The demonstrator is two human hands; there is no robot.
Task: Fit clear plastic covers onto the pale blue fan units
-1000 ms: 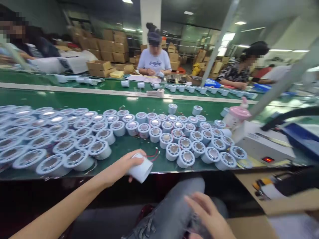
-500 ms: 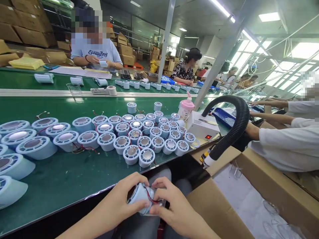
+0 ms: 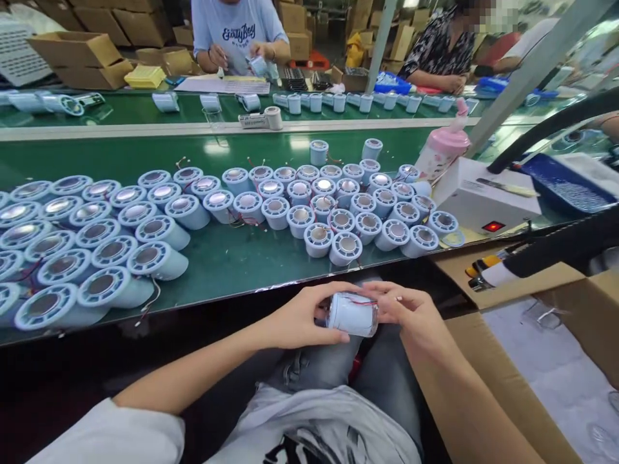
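My left hand is wrapped round a light-blue cylindrical housing, held on its side above my lap. A clear rim shows at the housing's right end. Thin red and black wires run along its top to my right hand, whose fingers are closed on them beside that end. A small white connector sticks out by the right fingertips. Beyond my hands, on the green bench, stand many similar light-blue housings with round metallic tops, some with loose wires.
To the right are a white box with a red switch, a pink bottle and a black hose. An open carton with clear rings stands at my right. A co-worker handles a light-blue part across the bench.
The view has tilted down and shifted. The housing has turned so that its smooth side shows, and my right fingers have moved to its right end with the wires.
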